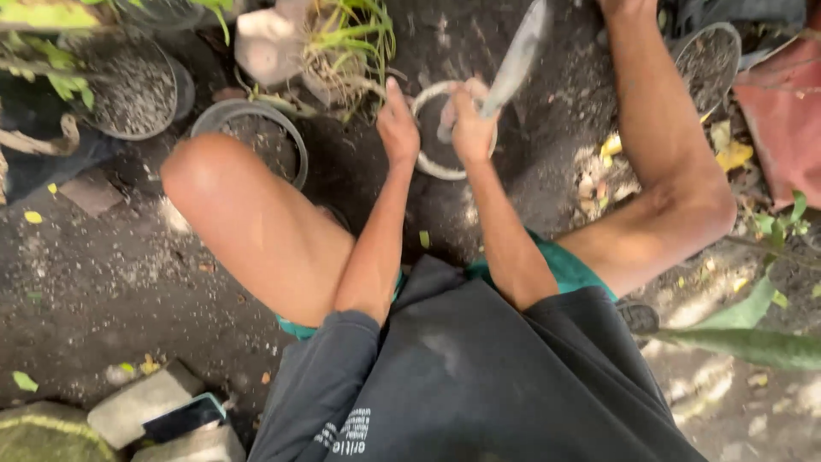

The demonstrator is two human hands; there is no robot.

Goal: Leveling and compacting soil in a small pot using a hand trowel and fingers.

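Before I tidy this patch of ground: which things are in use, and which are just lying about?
In use:
left hand
right hand
small pot
trowel

Lying about:
soil-filled pot
dark empty pot
uprooted grassy plant
phone on stone blocks

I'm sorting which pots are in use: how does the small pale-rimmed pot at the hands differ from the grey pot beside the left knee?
The small pale-rimmed round pot is gripped by the left hand, with the right hand holding a grey trowel over it; the dark grey round plastic pot stands untouched. The small pot's rim is whitish and narrower; the grey pot's is darker and wider. Both stand upright on dark soil, with dark fill showing inside.
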